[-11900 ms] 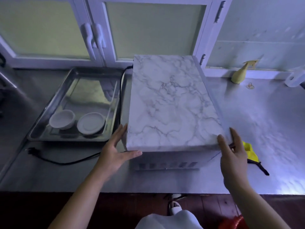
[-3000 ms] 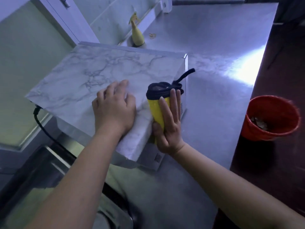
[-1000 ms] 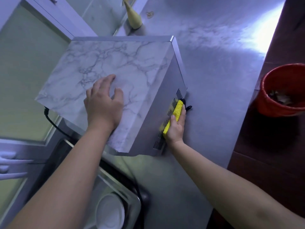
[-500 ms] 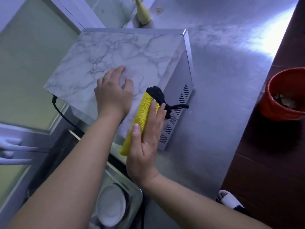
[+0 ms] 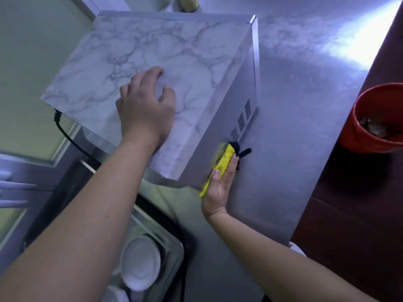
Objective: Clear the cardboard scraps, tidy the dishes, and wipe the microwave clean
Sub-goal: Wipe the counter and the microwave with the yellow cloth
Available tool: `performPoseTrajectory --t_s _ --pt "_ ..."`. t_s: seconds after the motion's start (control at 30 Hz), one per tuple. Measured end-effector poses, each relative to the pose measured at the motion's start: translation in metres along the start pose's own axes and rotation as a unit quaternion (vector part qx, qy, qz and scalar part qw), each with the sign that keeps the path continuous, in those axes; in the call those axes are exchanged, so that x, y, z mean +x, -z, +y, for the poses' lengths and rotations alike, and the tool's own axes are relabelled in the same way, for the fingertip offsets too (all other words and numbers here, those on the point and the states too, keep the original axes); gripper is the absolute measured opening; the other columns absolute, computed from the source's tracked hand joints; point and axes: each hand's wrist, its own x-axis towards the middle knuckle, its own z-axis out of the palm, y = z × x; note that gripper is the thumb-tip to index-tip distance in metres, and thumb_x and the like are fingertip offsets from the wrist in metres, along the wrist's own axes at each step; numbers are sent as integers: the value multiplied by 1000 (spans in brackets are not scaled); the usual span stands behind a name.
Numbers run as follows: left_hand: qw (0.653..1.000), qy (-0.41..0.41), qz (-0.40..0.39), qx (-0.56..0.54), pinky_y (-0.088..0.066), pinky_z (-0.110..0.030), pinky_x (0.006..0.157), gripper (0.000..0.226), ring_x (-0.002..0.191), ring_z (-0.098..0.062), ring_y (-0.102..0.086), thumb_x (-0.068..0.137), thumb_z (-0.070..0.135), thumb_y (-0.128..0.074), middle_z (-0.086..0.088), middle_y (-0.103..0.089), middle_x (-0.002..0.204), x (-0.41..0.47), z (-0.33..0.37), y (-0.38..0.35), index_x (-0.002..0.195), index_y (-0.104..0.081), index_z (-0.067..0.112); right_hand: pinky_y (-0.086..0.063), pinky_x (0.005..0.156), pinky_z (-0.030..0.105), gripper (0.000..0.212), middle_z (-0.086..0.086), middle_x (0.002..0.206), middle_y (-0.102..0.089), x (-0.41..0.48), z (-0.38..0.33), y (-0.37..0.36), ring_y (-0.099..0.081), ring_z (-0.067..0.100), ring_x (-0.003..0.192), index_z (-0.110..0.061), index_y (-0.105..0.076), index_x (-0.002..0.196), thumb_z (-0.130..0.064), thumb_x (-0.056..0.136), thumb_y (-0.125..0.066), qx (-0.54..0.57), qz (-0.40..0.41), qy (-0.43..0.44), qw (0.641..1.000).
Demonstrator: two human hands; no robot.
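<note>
The left hand (image 5: 146, 110) lies flat on the microwave (image 5: 174, 62) top. The right hand (image 5: 220, 184) presses a yellow cloth (image 5: 222, 162) on its near side.

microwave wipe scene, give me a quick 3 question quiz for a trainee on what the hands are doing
1. True or false: the left hand lies flat on the marble-patterned top of the microwave.
2. What does the right hand press against the microwave's vented side?
A. a white bowl
B. a yellow cloth
C. a cardboard scrap
3. Fill in: the red bucket stands beyond the counter edge, on the person's ____ side.

Key
1. True
2. B, the yellow cloth
3. right
</note>
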Motion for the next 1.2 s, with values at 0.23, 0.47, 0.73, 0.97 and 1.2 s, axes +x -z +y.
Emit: performPoseTrajectory --t_s 0.23,0.47,0.73,0.97,1.2 --pt "1000 7 -8 -1 -29 -41 109 57 133 -29 -38 89 41 -35 2 -47 148 -4 2 5 142 -49 30 -45 105 43 51 2 143 -54 12 -43 24 -56 27 123 -36 -40 150 -14 104 -41 121 49 -316 940" --pt "1000 0 -1 -7 -31 -44 109 59 130 -32 -40 86 43 -34 0 -49 147 -4 1 3 140 -52 29 -52 86 44 46 19 118 -63 79 -73 113 -62 33 97 -22 -51 141 -11 100 -33 244 -5 -352 904" --pt "1000 7 -3 -10 -30 -43 111 58 132 -30 -38 86 44 -34 1 -48 148 -1 -2 2 140 -51 31 -54 96 34 39 2 129 -62 220 -109 46 -62 15 116 -24 -51 138 -20 100 -49 111 -78 -95 986" --pt "1000 6 -11 3 -28 -42 109 57 132 -29 -36 87 44 -33 4 -45 148 -1 -2 0 141 -48 32 -24 122 45 55 -3 164 -23 206 -79 16 -25 17 150 -31 -23 158 -37 106 -40 120 -2 -83 989" --pt "1000 10 -10 2 -26 -39 109 51 132 -28 -36 91 38 -38 4 -44 149 -2 -3 1 141 -48 32 -2 125 35 59 -1 168 -6 73 -41 4 -4 14 153 -24 -13 159 -22 107 -40 46 2 -117 992"
